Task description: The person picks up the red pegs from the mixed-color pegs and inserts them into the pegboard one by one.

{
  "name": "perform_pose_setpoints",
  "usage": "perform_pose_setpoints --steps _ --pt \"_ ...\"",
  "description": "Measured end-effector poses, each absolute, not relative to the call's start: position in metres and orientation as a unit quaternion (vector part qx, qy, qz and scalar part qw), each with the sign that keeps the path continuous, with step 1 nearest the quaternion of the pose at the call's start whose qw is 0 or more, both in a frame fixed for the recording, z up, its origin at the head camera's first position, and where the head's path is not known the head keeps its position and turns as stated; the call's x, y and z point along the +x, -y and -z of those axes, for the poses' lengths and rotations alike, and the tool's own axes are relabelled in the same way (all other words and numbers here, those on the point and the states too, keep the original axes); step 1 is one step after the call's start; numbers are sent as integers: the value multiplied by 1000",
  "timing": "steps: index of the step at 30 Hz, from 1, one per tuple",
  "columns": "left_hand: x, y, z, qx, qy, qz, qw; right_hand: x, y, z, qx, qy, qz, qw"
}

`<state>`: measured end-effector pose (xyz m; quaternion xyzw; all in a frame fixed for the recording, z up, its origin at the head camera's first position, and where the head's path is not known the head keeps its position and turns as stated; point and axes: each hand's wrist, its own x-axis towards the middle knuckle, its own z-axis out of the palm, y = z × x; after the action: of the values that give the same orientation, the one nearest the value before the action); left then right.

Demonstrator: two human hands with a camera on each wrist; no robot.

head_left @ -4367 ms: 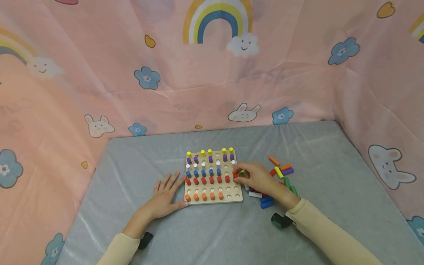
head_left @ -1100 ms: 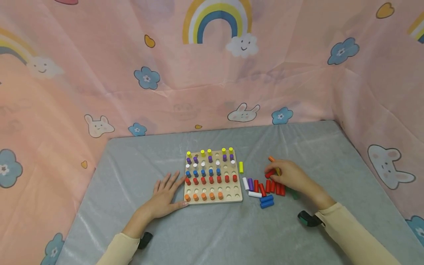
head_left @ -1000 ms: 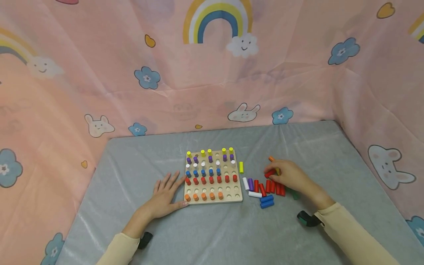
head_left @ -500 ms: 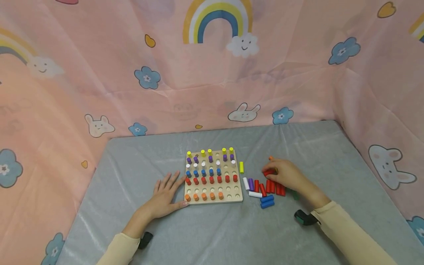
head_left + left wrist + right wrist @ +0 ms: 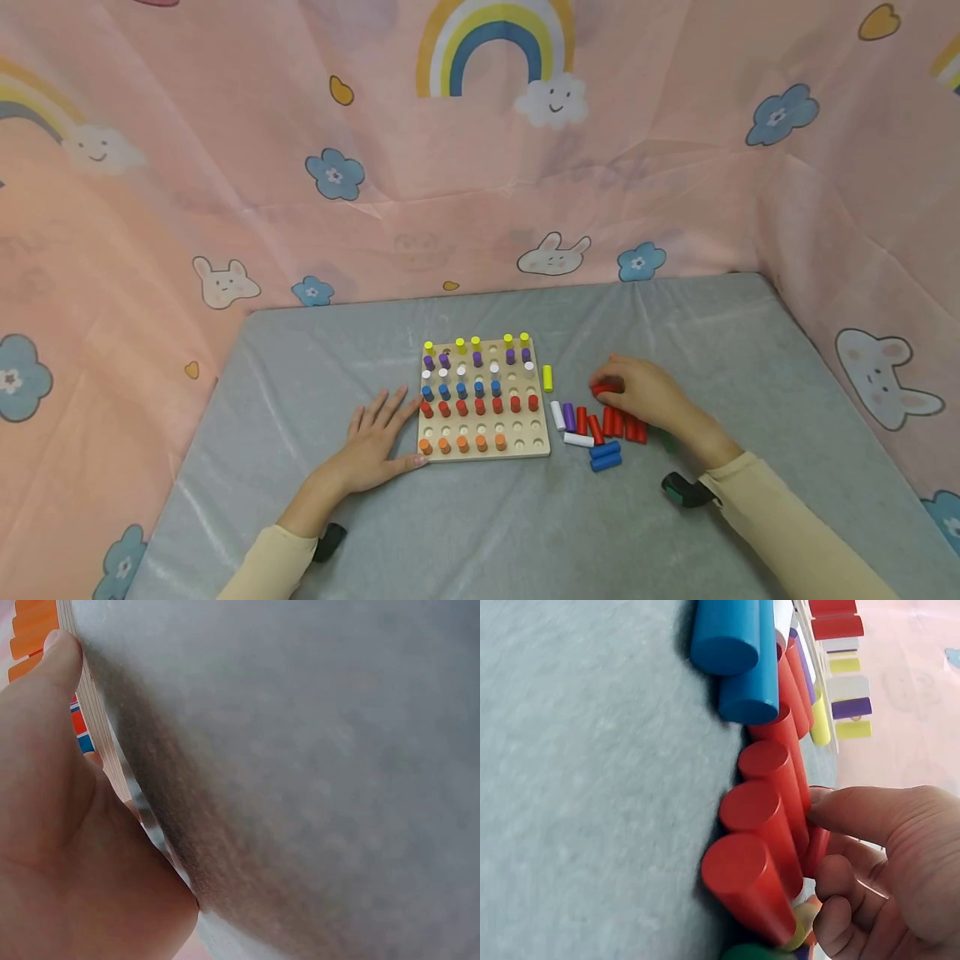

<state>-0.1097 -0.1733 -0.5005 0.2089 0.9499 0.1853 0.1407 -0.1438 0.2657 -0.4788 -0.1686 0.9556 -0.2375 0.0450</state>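
A wooden pegboard (image 5: 525, 433) lies on the table, with rows of yellow, purple, white, blue, red and orange pegs standing in its holes. My left hand (image 5: 367, 458) is flat with fingers spread, fingertips and thumb at the board's left edge. To the right of the board, my right hand (image 5: 648, 396) pinches a red peg (image 5: 606, 388) between thumb and fingers; the right wrist view shows this red peg (image 5: 817, 849) low behind a row of red pegs (image 5: 769, 802). Fingers cover part of it. Green pegs (image 5: 666, 440) are mostly hidden beneath that hand.
Loose blue pegs (image 5: 606, 462), a white peg (image 5: 578, 440), a purple peg (image 5: 569, 417) and a yellow peg (image 5: 547, 378) lie between board and right hand. The grey table (image 5: 480, 533) meets a pink patterned cloth (image 5: 480, 183) at the back and sides.
My right hand has left the board's red row, where a red peg now stands at the right end. It has gone to the loose pegs and lately slid slightly left, pinching another red peg.
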Motion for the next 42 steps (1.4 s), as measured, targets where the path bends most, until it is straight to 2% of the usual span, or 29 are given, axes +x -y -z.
perform_pose_setpoints --steps 7,14,25,35,42 --pt "-111 173 500 205 -950 -177 157 -146 -258 478 -177 -955 237 34" --pt "-111 174 501 205 -950 -175 155 -148 -249 479 -190 -951 244 11" --pt "-110 173 499 206 -950 -178 153 -144 -230 472 -192 -939 286 4" --pt "-108 175 503 224 -945 -210 114 -138 -215 467 -198 -928 316 3" --pt "-109 177 510 224 -944 -215 109 -135 -206 461 -213 -919 332 -6"
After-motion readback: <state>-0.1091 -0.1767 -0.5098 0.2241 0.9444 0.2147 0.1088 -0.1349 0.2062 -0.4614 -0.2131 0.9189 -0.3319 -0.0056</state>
